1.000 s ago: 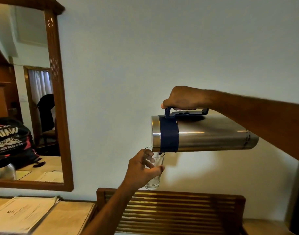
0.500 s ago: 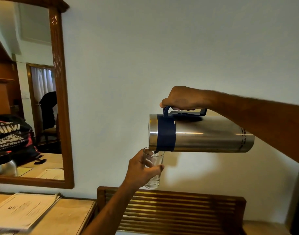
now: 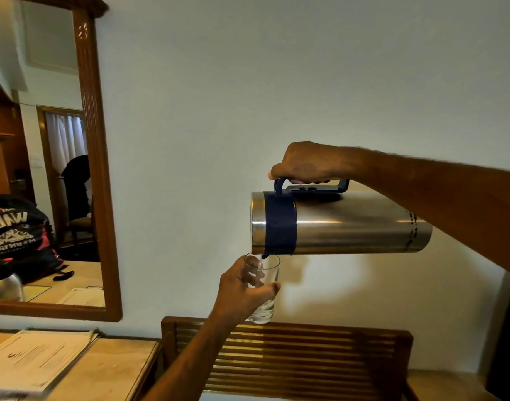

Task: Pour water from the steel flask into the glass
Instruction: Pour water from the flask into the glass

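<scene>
The steel flask [image 3: 349, 224] with a dark blue collar and handle lies tipped on its side in the air, mouth to the left. My right hand [image 3: 305, 163] grips its handle from above. Just under the flask's spout, my left hand [image 3: 242, 290] holds a clear glass [image 3: 262, 285] upright. A thin stream of water runs from the spout into the glass, and a little water sits at the glass's bottom.
A slatted wooden rack [image 3: 291, 357] stands against the wall below the glass. A wooden-framed mirror [image 3: 94, 169] hangs at the left. Papers [image 3: 36, 357] lie on the table [image 3: 112, 371] at the lower left.
The flask has shifted slightly left and tilted a bit more, and water now streams into the glass. The glass stays under the spout in my left hand.
</scene>
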Tool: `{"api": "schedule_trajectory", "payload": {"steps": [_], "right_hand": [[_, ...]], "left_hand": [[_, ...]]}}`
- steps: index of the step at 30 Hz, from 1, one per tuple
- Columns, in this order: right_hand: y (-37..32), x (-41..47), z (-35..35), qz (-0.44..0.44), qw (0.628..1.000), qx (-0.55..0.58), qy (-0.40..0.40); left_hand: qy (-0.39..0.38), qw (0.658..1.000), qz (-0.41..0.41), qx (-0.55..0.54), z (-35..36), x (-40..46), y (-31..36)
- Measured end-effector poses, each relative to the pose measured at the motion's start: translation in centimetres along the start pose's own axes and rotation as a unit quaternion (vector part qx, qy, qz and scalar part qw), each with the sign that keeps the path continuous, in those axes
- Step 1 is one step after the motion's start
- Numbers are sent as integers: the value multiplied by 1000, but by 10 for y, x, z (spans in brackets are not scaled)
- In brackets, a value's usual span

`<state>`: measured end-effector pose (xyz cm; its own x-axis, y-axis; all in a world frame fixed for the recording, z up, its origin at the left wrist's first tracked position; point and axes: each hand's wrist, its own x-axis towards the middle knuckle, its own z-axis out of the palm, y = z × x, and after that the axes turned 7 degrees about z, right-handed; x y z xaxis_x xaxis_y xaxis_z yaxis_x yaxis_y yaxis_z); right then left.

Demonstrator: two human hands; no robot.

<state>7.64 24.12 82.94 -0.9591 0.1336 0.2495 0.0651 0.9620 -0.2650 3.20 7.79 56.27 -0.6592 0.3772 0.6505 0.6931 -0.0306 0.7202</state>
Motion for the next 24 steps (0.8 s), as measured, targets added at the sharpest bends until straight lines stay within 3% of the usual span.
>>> {"api": "schedule_trajectory", "payload": {"steps": [24], "right_hand": [[-4, 1, -5, 2, 1000, -29, -9]], "left_hand": [[4, 1000, 7, -8, 2, 0, 2]]}}
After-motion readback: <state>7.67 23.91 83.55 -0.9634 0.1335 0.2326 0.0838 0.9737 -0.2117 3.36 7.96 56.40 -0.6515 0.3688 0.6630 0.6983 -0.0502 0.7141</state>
